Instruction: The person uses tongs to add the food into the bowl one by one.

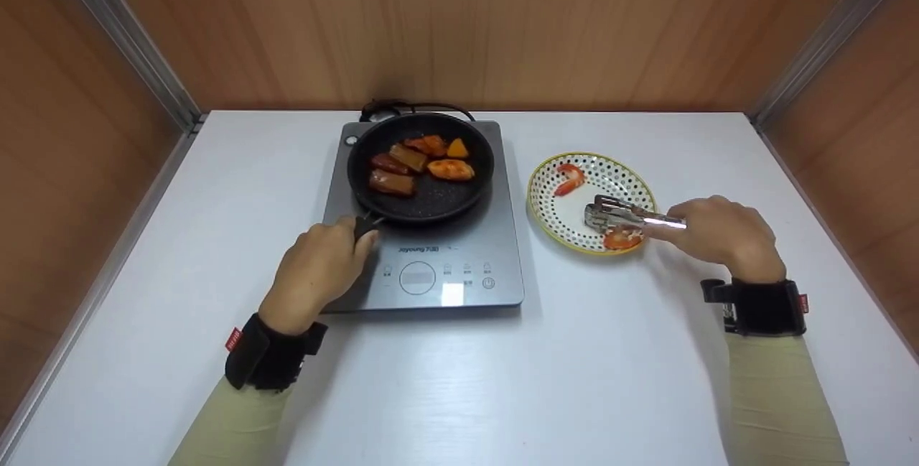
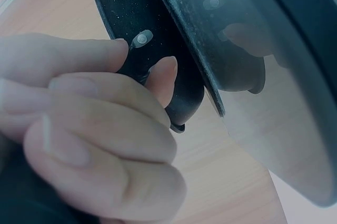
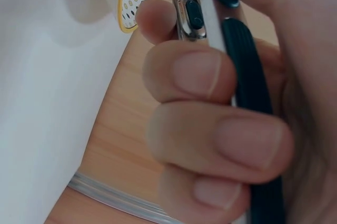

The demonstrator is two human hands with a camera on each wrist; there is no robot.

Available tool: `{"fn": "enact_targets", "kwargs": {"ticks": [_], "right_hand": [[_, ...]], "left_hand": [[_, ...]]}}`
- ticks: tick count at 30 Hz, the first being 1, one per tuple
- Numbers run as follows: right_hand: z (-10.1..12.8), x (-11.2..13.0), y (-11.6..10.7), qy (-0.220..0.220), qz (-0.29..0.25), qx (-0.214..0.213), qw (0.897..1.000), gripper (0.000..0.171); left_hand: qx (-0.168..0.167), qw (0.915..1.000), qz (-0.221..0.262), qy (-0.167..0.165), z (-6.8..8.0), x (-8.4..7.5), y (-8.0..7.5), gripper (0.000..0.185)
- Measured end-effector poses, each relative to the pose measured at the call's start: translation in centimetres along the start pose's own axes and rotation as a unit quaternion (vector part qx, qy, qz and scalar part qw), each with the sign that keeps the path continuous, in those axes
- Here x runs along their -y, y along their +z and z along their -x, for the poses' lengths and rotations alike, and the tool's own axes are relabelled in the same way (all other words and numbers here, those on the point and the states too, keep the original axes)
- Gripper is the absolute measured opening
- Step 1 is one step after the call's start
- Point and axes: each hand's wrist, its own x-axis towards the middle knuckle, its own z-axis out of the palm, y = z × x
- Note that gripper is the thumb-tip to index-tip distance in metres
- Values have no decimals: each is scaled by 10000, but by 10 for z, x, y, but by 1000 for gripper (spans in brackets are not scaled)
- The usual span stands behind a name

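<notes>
We are seeing the left hand clenching the handle of the black frying pan, fingers curling round it in the left wrist view, likely to be steadying the pan on the induction cooker. The pan is sitting on the far half of the cooker, with brown and orange food pieces lying in it toward its far side.

The right hand is gripping metal tongs, fingers wrapping the arms; the tongs' tips are hanging over the dotted plate, right of the cooker. Two shrimp are lying on the plate: one near its far-left rim, one at the near rim just under the tongs. We are judging the tips as not yet closing on the near shrimp; contact is hard to tell.

The plate is standing just apart from the cooker's right edge, so the path from plate to pan is looking short and unobstructed. The white tabletop is offering open room nearer than the cooker; wooden walls are closing in left, right and behind it.
</notes>
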Motion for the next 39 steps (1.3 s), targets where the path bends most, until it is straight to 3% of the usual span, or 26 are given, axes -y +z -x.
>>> {"fn": "enact_targets", "kwargs": {"ticks": [12,17,23,29,39], "right_hand": [[2,5,-3,-159,-102,-397,9990,89],[5,13,-5,-272,-168,-670,9972,83],[10,24,-11,-439,-326,-1153,9918,62],[10,50,-18,-578,-453,-1654,9835,55],[-15,121,-30,-1129,41,-2014,9730,55]], "left_hand": [[-5,10000,6,-16,1,0,-3,32],[4,10000,39,-8,0,0,-3,32],[-14,10000,81,9,0,0,-1,31],[75,9999,58,-51,0,1,0,32],[101,9999,-85,30,-1,0,-1,34]]}}
